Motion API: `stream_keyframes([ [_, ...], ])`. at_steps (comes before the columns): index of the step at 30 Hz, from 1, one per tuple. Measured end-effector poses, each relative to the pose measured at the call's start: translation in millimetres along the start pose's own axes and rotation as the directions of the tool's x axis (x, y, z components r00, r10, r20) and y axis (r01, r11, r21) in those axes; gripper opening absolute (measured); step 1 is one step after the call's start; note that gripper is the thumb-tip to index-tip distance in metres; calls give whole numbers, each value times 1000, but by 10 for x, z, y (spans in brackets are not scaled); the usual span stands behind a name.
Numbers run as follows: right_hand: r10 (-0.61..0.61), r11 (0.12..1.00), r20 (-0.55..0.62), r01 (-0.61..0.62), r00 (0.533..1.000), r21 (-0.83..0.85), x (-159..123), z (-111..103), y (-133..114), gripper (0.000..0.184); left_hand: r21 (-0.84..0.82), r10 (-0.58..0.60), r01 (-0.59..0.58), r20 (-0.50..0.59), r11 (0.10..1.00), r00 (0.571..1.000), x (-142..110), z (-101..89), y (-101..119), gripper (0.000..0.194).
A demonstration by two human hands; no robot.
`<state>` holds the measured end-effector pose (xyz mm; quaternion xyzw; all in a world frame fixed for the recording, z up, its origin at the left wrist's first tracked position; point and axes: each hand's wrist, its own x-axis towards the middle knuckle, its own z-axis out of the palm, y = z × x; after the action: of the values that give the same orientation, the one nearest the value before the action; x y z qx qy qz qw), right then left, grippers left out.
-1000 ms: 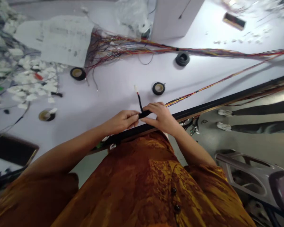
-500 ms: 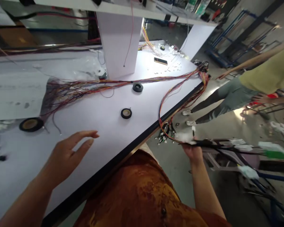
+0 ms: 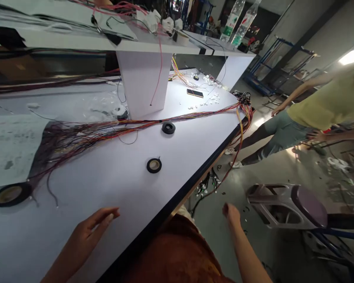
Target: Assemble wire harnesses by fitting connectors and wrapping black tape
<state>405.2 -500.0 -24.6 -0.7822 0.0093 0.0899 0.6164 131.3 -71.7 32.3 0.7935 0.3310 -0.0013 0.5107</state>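
A white workbench (image 3: 85, 188) carried a multicoloured wire harness (image 3: 85, 135) and a roll of black tape (image 3: 154, 165). The person's left hand (image 3: 97, 224) lay open near the front edge; the right hand (image 3: 231, 214), its grip unclear, hung beyond the edge above the floor (image 3: 206, 236).

The left hand (image 3: 96, 225) is hovering over the tabletop (image 3: 76, 236), with room stretching toward a tape roll (image 3: 153, 165). Beyond the roll, a wire bundle (image 3: 106, 129) is lying across the way to a white pillar (image 3: 141, 84). A dark edge (image 3: 177, 189) is running between the hands. The right hand (image 3: 231, 214) is hanging below it, with loose wires (image 3: 208, 184) trailing nearby and a gray panel (image 3: 286, 206) sitting to its right.
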Motion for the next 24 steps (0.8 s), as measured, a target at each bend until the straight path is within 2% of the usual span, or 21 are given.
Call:
stream_keyframes([
  [3,-183,959,-90,157,979,-236,859,374,-590,26,-107,-78,80,19,991,997,85,70,-94,43],
  [5,-289,908,-13,270,957,-320,1424,859,-1002,26,-176,-137,136,6,975,991,142,120,-114,44],
  [6,-345,866,72,347,936,-359,1673,1175,-1198,25,-209,-169,162,-16,964,985,168,144,-116,45],
  [8,-474,623,370,601,799,-501,2074,1904,-1545,27,-282,-235,206,-76,937,969,211,193,-115,47],
  [9,-487,497,487,689,725,-528,2222,2287,-1687,26,-325,-271,225,-104,919,957,229,218,-115,49],
  [11,-404,224,694,801,595,-556,2431,2997,-1899,25,-415,-342,258,-140,872,929,255,266,-116,54],
  [13,-336,150,764,832,551,-534,2566,3540,-2020,19,-485,-402,284,-157,827,902,270,303,-120,58],
  [14,-305,131,785,841,539,-525,2619,3732,-2056,15,-504,-426,297,-160,811,890,274,313,-123,59],
  [16,-267,112,807,849,527,-517,2702,3960,-2110,10,-518,-456,318,-162,794,875,278,312,-129,58],
  [18,-247,94,811,847,530,-524,2735,4028,-2180,11,-516,-471,334,-156,788,868,283,283,-131,57],
  [21,-261,87,796,835,546,-544,2591,3939,-2366,21,-493,-417,301,-141,816,898,309,209,-91,50],
  [23,-265,104,817,857,512,-504,2315,3790,-2516,21,-482,-332,250,-90,840,939,348,167,-16,46],
  [24,-261,126,844,883,469,-452,2125,3691,-2579,17,-487,-288,229,-49,843,956,379,154,36,45],
])
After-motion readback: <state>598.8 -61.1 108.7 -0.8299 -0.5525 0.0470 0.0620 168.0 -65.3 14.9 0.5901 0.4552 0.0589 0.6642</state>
